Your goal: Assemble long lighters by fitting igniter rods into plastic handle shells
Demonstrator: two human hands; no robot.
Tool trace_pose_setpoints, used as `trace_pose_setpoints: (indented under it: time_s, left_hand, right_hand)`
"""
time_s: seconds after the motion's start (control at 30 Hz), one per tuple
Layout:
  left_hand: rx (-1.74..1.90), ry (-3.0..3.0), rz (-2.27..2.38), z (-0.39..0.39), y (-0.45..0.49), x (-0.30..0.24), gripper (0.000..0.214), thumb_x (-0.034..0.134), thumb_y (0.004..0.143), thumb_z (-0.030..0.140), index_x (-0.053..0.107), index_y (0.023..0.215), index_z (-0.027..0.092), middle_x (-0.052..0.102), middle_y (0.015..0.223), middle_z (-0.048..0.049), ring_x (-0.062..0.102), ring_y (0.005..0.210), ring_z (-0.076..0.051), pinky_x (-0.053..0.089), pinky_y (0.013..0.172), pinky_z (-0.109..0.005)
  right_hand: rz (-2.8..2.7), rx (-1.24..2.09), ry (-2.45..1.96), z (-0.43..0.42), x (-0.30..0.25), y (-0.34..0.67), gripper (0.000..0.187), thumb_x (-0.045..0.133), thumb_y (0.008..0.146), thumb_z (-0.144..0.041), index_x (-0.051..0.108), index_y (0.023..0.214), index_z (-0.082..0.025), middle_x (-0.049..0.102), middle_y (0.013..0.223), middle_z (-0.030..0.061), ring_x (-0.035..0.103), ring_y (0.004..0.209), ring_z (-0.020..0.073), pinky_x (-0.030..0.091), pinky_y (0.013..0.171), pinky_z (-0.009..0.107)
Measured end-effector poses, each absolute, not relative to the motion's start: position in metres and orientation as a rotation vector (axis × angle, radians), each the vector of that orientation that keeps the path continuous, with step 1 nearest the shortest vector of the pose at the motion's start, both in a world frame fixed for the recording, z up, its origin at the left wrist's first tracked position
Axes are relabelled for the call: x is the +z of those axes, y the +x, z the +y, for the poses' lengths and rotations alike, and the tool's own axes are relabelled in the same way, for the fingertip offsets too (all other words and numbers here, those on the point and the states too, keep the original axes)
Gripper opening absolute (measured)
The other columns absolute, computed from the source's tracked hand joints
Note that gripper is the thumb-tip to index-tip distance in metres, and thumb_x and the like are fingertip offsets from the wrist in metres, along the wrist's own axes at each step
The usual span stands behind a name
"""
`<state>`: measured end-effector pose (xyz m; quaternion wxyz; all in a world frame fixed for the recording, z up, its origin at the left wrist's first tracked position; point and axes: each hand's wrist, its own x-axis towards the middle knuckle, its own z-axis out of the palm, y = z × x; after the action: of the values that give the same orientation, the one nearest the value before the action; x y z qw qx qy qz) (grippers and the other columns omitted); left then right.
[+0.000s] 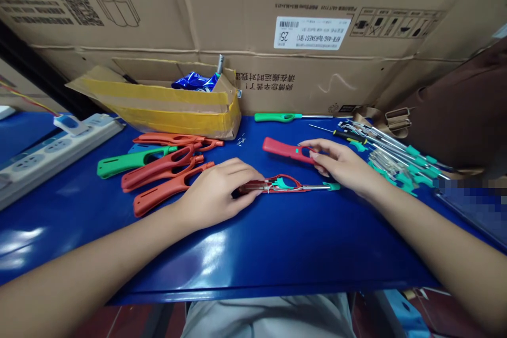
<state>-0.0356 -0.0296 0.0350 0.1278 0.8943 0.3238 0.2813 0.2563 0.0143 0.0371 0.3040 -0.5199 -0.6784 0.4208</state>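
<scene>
On the blue table my left hand [224, 190] grips the rear of an opened red lighter body [273, 186]. Inside that half shell lie wires and a teal trigger [282, 184]; a metal tube with a teal tip [333, 186] sticks out to the right. My right hand [336, 161] pinches the narrow end of a red lighter shell half [287, 149], held above and behind the opened body, apart from it. Left of my left hand lie several red lighter shells [158, 195] and a green one [134, 162].
A yellow-taped cardboard box [170, 116] with a blue foil packet [196, 82] stands at the back. A green lighter [277, 116], a screwdriver [350, 137] and metal tubes with teal parts [400, 153] lie behind and right. A power strip [59, 150] sits left. Cardboard [245, 10] rises behind.
</scene>
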Motion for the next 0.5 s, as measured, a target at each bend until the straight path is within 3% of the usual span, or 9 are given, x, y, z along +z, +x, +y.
trace_pose_setpoints:
  time_s: [0.13, 0.3, 0.5]
  left_hand:
    - [0.956, 2.638, 1.031, -0.032, -0.034, 0.037, 0.028, 0.064, 0.094, 0.024, 0.065, 0.121, 0.018, 0.068, 0.120, -0.0101, 0.062, 0.113, -0.023, 0.052, 0.099, -0.038]
    - [0.959, 2.687, 1.082, -0.030, -0.035, 0.038, 0.038, 0.067, 0.094, 0.033, 0.062, 0.129, 0.019, 0.064, 0.128, -0.0120, 0.059, 0.120, -0.026, 0.049, 0.104, -0.043]
    - [0.844, 2.729, 0.988, -0.023, -0.040, 0.037, 0.032, 0.062, 0.098, 0.030, 0.065, 0.126, 0.016, 0.071, 0.117, -0.0101, 0.067, 0.106, -0.021, 0.055, 0.093, -0.034]
  right_hand:
    - [-1.945, 1.020, -1.239, 0.006, 0.036, 0.252, 0.046, 0.070, 0.085, -0.038, 0.062, 0.126, -0.019, 0.057, 0.091, 0.0022, 0.055, 0.073, 0.0130, 0.050, 0.063, 0.026]
    - [-2.194, 0.872, -1.129, -0.005, 0.041, 0.248, 0.040, 0.066, 0.091, -0.038, 0.064, 0.128, -0.024, 0.056, 0.098, 0.0038, 0.056, 0.080, 0.0141, 0.052, 0.067, 0.025]
    - [-2.401, 0.588, -1.013, -0.008, 0.039, 0.246, 0.039, 0.065, 0.095, -0.036, 0.061, 0.131, -0.022, 0.059, 0.096, 0.0045, 0.058, 0.084, 0.0167, 0.051, 0.075, 0.028]
